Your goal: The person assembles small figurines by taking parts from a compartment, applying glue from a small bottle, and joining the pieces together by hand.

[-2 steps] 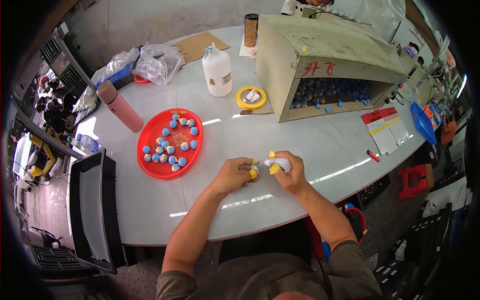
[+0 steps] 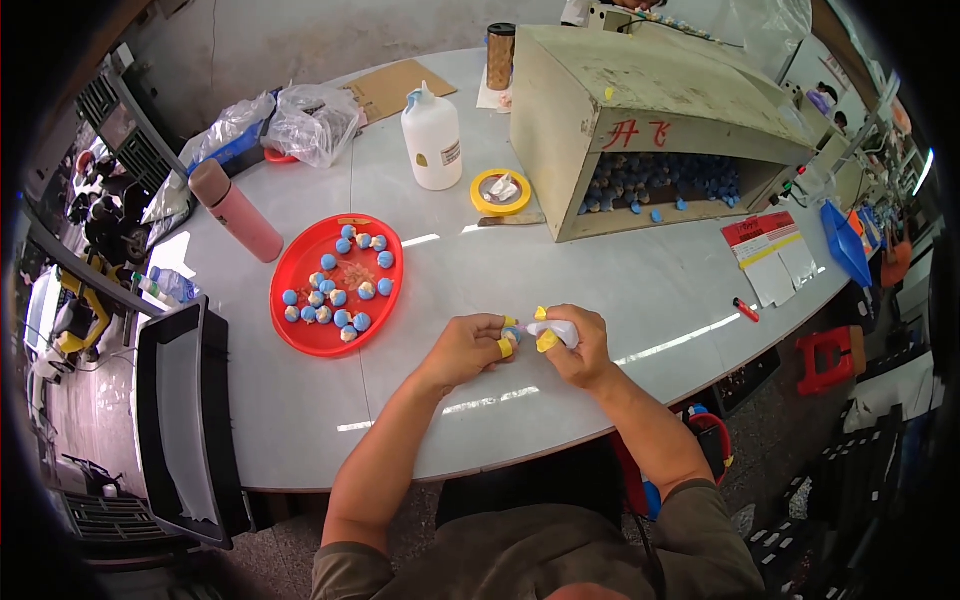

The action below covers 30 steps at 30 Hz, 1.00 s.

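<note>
My left hand (image 2: 470,350) pinches a small blue-and-cream ball (image 2: 511,335) between thumb and fingers, just above the grey table. My right hand (image 2: 584,346) is closed round a small translucent white squeeze bottle (image 2: 565,332). The bottle's narrow tip points left and reaches the ball; whether it touches is too small to tell. Yellow coverings wrap fingertips on both hands. Left of my hands lies a round red tray (image 2: 283,325) holding several similar blue-and-cream balls (image 2: 338,298).
A pink flask (image 2: 240,215) stands behind the tray, and a white bottle (image 2: 432,142) farther back. Beside it lies a yellow tape roll (image 2: 484,203). A beige box (image 2: 560,130) holds many blue pieces. At right are a red marker (image 2: 746,310) and printed papers (image 2: 770,262); at left, a black bin (image 2: 150,400).
The right hand and squeeze bottle have shifted very slightly down and left relative to the ball. The whole view has also shifted a little; both grips stay the same.
</note>
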{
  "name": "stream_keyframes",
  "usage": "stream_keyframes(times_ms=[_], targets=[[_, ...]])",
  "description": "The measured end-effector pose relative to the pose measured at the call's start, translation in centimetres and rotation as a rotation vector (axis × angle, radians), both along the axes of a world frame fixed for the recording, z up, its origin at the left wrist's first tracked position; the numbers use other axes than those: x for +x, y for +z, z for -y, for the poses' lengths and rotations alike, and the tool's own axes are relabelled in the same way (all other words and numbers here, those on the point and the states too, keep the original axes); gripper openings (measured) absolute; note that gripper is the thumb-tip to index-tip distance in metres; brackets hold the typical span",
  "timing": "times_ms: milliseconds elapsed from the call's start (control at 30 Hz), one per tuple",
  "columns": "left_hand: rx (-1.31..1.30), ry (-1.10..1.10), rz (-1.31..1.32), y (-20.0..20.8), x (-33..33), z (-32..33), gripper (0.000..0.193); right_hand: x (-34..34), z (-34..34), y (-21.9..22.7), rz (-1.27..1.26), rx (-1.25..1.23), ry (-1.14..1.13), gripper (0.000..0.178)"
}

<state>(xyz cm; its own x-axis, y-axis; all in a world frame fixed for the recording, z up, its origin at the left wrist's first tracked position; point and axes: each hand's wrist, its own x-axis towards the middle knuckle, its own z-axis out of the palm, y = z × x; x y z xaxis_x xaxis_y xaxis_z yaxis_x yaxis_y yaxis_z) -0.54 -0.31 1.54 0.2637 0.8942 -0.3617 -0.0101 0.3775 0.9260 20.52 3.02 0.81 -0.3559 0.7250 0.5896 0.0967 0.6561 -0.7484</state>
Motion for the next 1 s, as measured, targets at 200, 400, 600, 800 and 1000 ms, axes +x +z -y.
stream_keyframes(times_ms=[200, 400, 600, 800, 1000], targets=[[0.008, -0.020, 0.020, -0.21, -0.14, -0.13, 0.043, -0.10, -0.21, -0.23, 0.048, 0.134, 0.001, 0.023], [0.009, -0.031, 0.011, -0.23, -0.27, -0.18, 0.041, -0.55, -0.02, -0.22, 0.042, 0.103, 0.009, 0.023], [-0.001, -0.035, -0.005, -0.02, -0.30, -0.08, 0.041, -0.80, 0.05, 0.06, 0.049, 0.096, 0.010, 0.022], [-0.013, -0.020, -0.011, 0.18, -0.06, -0.10, 0.040, -0.84, -0.12, -0.07, 0.092, 0.219, -0.027, 0.021], [-0.014, -0.008, -0.015, -0.11, -0.12, -0.18, 0.040, -0.79, -0.10, 0.16, 0.134, 0.319, -0.055, 0.021]])
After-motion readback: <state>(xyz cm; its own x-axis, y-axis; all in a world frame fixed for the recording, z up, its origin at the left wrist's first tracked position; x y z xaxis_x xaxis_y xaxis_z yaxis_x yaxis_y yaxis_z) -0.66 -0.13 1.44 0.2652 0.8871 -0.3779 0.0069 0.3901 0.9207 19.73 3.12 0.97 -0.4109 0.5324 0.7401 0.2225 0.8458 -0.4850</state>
